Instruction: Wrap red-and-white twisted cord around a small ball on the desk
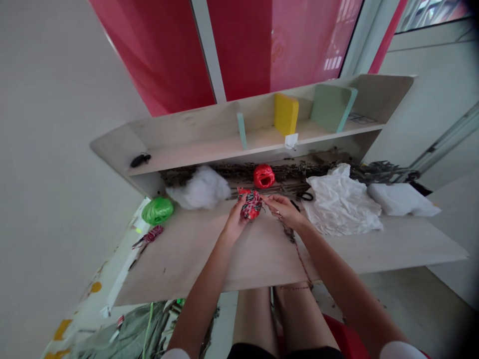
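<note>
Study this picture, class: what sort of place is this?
Probably a craft workroom: a wrapped red-and-black bundle, a red raffia ball, a green raffia ball and white stuffing are gathered at a wooden bench.

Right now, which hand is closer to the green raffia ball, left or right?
Left. The left hand sits to the right of the green raffia ball, holding a red-and-black bundle; the right hand is farther right, past the bundle.
</note>
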### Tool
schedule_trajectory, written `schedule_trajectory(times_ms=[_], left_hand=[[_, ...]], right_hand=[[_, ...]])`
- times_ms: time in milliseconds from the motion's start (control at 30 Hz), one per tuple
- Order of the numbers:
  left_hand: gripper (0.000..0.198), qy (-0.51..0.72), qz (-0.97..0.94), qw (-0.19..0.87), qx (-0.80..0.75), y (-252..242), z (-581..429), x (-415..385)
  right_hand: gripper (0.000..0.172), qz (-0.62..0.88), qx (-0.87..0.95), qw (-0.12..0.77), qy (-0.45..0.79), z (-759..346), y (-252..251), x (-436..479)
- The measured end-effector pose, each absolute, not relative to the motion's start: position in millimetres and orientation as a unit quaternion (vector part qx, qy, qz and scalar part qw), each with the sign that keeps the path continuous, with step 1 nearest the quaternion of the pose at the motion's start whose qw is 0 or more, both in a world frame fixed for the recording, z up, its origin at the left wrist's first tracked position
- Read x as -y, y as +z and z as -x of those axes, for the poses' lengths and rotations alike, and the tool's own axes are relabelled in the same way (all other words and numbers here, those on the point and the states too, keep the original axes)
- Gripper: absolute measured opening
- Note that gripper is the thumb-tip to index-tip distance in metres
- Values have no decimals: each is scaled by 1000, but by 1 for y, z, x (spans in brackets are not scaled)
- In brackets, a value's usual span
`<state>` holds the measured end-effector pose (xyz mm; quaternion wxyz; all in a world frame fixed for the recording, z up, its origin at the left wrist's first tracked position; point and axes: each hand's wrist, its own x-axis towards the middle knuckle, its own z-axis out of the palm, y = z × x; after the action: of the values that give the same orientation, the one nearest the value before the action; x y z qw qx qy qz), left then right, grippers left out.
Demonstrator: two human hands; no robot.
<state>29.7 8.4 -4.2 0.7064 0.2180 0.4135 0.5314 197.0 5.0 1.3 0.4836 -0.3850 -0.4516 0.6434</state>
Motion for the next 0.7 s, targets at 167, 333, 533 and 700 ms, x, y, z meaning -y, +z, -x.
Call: schedule_trajectory(times_ms=[167, 333, 533, 700], left_hand=[[37, 543, -161, 713, -414, 1, -29, -9], [37, 530, -162, 731, -398, 5, -29, -8], [36, 517, -170, 735, -404, 4, -28, -7], [36, 525, -174, 720, -419, 6, -28, -5]], right_hand=[[50, 381, 453, 486, 643, -197, 0, -7], [49, 392, 458, 475, 641, -195, -3, -8], [51, 389, 451, 479, 645, -196, -2, -6], [51, 382, 439, 486, 652, -197, 0, -7]])
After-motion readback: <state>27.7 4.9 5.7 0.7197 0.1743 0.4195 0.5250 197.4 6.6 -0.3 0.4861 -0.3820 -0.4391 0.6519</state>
